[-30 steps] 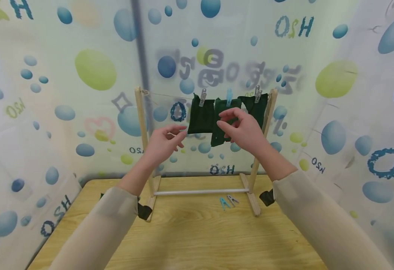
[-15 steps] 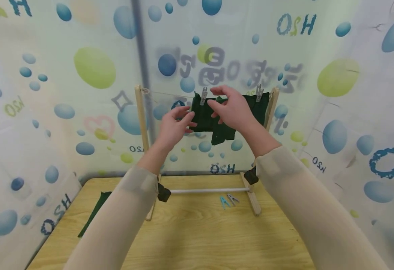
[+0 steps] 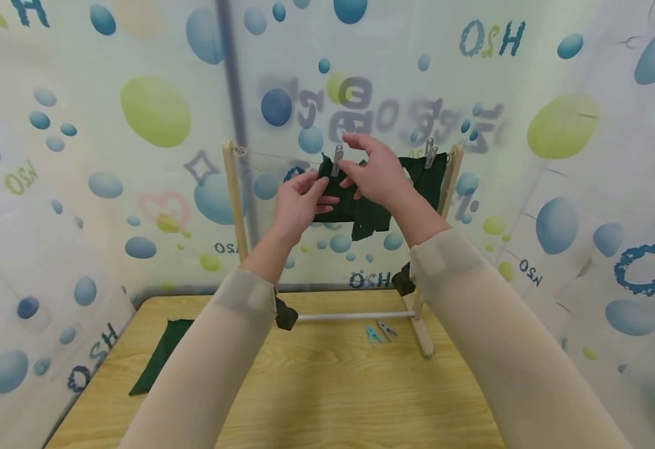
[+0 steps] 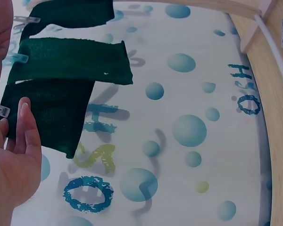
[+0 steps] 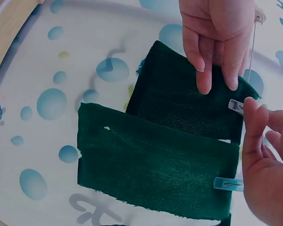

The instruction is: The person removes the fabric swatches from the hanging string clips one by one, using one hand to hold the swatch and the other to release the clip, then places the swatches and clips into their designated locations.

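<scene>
Three dark green cloths hang from a string, clipped by clothespins. My left hand point(image 3: 299, 202) pinches the edge of the leftmost cloth point(image 5: 179, 94) between thumb and fingers, close to its grey clothespin point(image 3: 337, 160). My right hand point(image 3: 380, 171) is at that clothespin; its thumb tip reaches the pin while the forefinger stands apart above, and no grip on it shows. The middle cloth point(image 5: 155, 165) hangs by a blue clothespin point(image 5: 228, 184), which the right hand hides in the head view. A third cloth point(image 3: 430, 181) hangs at the right under another grey clothespin point(image 3: 430, 154).
The string runs between wooden posts point(image 3: 234, 199) of a rack with a white crossbar point(image 3: 355, 316). On the wooden table point(image 3: 327, 386) lie a blue clothespin point(image 3: 373, 335), a grey clothespin point(image 3: 387, 329) and a green cloth point(image 3: 161, 355). A printed curtain point(image 3: 153, 112) stands behind.
Both hands have moved up to the leftmost cloth; the right came leftward from before the middle cloth. The left now pinches the cloth's edge. The cloth on the table has come into fuller view.
</scene>
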Action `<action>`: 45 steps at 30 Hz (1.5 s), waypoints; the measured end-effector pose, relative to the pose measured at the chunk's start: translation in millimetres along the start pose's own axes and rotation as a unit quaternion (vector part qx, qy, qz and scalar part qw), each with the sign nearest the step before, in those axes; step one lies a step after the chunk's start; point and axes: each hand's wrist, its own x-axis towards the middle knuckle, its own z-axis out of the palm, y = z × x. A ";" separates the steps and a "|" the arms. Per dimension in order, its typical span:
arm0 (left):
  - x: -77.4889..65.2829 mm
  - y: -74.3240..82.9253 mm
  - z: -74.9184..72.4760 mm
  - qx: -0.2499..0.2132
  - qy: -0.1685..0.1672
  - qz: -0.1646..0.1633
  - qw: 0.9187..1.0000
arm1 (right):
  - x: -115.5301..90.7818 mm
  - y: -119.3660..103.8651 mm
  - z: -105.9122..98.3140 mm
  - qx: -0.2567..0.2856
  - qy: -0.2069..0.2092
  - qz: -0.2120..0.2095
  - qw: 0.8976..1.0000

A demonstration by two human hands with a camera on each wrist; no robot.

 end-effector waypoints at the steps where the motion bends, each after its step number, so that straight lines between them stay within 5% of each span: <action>1: 0.0 -0.2 -0.5 0.001 0.001 -0.001 1.000 | 0.9 0.9 0.4 0.001 0.000 0.001 1.000; 17: 0.8 -8.4 -6.2 0.008 0.004 -0.008 1.000 | 7.3 5.8 14.8 0.044 0.004 -0.012 0.999; 27: -4.7 -9.4 -10.2 0.035 0.009 0.002 0.999 | -1.3 6.0 12.0 0.012 0.020 -0.018 1.000; 40: -12.9 -1.7 -10.8 0.133 0.065 0.080 0.986 | -16.0 1.9 7.4 -0.011 0.040 -0.026 0.999; 45: -16.1 3.8 -8.6 0.130 0.072 0.103 0.984 | -20.0 3.1 8.7 -0.027 0.057 -0.037 0.997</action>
